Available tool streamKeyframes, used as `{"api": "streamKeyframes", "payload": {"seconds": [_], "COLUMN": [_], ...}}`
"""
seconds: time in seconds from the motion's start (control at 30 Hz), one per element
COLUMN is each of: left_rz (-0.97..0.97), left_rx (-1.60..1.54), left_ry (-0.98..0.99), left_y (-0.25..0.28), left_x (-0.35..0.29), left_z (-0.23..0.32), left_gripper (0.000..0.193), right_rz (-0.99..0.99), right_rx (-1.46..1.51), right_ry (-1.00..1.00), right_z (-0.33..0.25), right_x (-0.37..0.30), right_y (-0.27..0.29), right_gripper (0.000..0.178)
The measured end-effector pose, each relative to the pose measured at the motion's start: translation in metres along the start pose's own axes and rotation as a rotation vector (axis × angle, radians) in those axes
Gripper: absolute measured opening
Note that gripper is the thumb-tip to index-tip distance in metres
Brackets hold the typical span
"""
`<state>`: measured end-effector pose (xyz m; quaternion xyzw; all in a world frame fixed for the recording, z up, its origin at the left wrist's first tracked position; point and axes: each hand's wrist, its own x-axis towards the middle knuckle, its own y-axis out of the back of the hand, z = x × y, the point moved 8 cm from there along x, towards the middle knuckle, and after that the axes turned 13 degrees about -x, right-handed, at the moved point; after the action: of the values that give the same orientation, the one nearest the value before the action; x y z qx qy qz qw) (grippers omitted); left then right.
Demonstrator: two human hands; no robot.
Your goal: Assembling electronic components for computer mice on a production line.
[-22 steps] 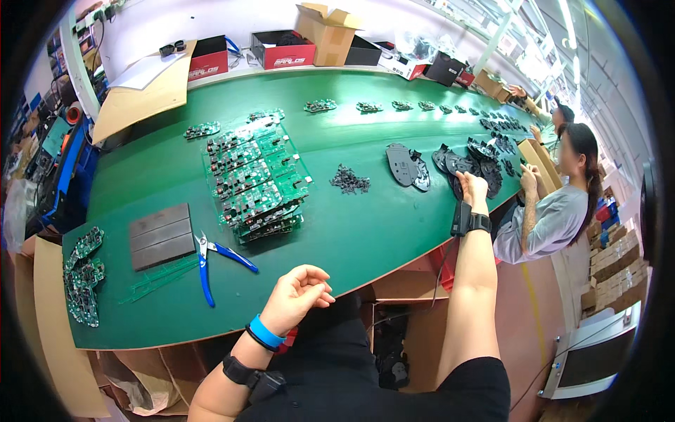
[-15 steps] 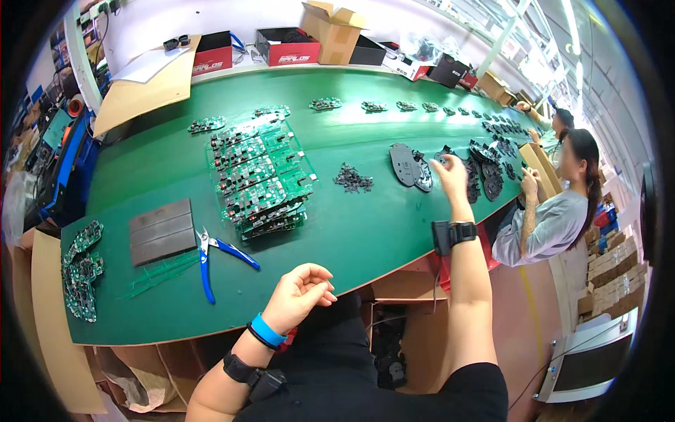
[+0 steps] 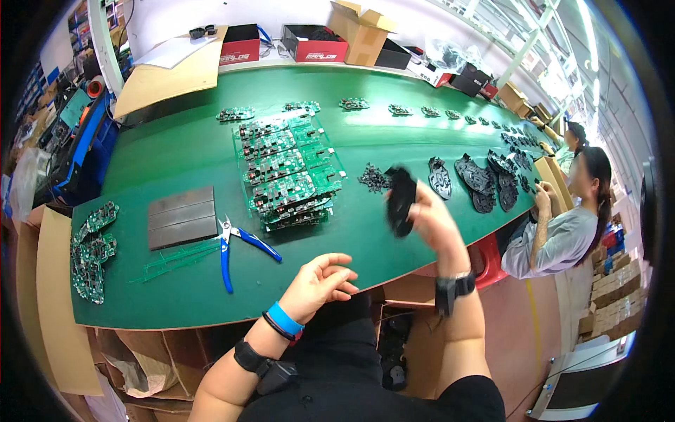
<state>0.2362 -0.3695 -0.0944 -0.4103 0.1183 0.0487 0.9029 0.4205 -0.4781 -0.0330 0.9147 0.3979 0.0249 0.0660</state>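
Note:
In my right hand [image 3: 437, 219] is a black plastic housing shell [image 3: 401, 202], gripped by its right edge and lifted above the green table, a little blurred. My left hand [image 3: 323, 287] hovers at the table's front edge, fingers loosely bent and apart, holding nothing. Left of the shell lies a small heap of black plastic parts [image 3: 373, 178]. Further left stands a stack of green circuit board panels [image 3: 290, 172]. More black shells [image 3: 476, 174] are spread to the right, with a single one [image 3: 439, 177] nearer my hand.
Blue-handled cutters [image 3: 239, 247] lie spread on the table beside green board strips [image 3: 183, 259] and a dark grey block [image 3: 182, 219]. Loose circuit boards [image 3: 93, 252] sit at the far left. A row of boards [image 3: 401, 110] runs along the back. A person [image 3: 573, 232] works at the right.
My right hand has picked up a black shell from the table and drawn it left and nearer. My left hand's fingers have opened somewhat. The whole view has shifted slightly.

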Motion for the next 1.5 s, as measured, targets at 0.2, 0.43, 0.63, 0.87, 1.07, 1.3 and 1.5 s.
{"api": "streamKeyframes", "payload": {"seconds": [0.2,0.43,0.63,0.87,1.07,1.3,1.5], "left_rz": [-0.172,0.059,0.026,-0.07,-0.055,-0.055,-0.009], "left_rx": [-0.156,-0.211,-0.103,-0.117,-0.103,-0.088,-0.047], "left_ry": [0.064,-0.123,-0.081,-0.03,-0.03,-0.104,-0.143], "left_y": [-0.005,0.006,0.009,-0.002,0.003,0.003,0.003], "left_x": [0.0,-0.005,-0.007,-0.005,-0.007,-0.002,-0.003], "left_z": [-0.001,0.01,0.012,0.014,0.011,0.009,0.012], "left_gripper": [0.034,0.029,0.04,0.058,0.074,0.07,0.066], "right_rz": [-0.463,0.374,0.283,0.32,0.187,0.044,0.08], "right_rx": [0.247,-1.005,-1.077,-1.162,-0.424,-0.28,-0.264], "right_ry": [-0.049,0.225,0.117,0.293,0.15,0.12,0.085], "right_z": [-0.012,-0.011,0.015,0.011,-0.027,-0.004,0.013], "right_x": [-0.051,0.059,0.109,0.104,0.015,-0.066,-0.07], "right_y": [-0.105,0.033,0.04,0.04,-0.019,-0.091,-0.095], "right_gripper": [0.066,0.012,0.011,0.01,0.007,0.01,0.01]}}
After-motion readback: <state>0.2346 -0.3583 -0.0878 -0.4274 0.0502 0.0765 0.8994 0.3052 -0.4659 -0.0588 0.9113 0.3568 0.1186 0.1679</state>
